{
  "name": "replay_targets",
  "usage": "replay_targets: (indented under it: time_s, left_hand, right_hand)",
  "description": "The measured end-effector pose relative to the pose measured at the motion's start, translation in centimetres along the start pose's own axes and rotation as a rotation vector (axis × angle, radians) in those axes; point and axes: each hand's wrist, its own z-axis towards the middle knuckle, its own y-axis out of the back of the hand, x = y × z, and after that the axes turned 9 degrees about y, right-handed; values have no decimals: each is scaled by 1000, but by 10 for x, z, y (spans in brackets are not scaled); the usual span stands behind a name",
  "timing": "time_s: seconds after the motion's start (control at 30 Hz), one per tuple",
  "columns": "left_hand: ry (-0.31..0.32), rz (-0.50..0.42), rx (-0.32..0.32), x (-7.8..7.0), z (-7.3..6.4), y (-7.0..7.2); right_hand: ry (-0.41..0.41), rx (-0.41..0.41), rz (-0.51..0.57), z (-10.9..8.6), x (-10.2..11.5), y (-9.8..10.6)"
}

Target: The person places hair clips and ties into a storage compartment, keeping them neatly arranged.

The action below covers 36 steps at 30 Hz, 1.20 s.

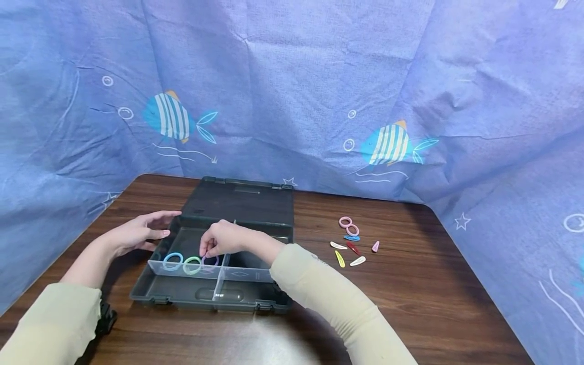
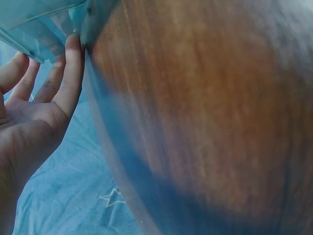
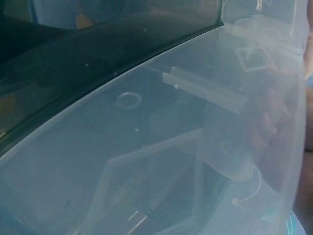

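R hand [image 1: 223,238] pinches purple ring [image 1: 217,261] inside box [image 1: 182,289].
L hand [image 1: 139,233] at box's L edge, w/ fingers relaxed, half-spread.

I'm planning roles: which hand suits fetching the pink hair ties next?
Probably the right hand, now at the purple hair tie: the pink hair ties lie toward its side, while the left hand is left of the organizer box.

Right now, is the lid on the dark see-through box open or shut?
Open. The lid lies back behind the box, leaving the compartments uncovered, and the right hand is down inside one.
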Motion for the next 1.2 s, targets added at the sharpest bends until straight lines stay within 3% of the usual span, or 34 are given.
replay_targets:
  time_s: [0.37,0.73,1.2]
  left_hand:
    - [5,-2,5,1,3,0]
    - [7,-3,0,1,1,-2]
    - [11,4,-1,-4,-1,-2]
  right_hand:
    - [-89,26,-72,2,0,-8]
    - [-110,25,-83,2,3,-9]
    - [34,85,111,-5,10,10]
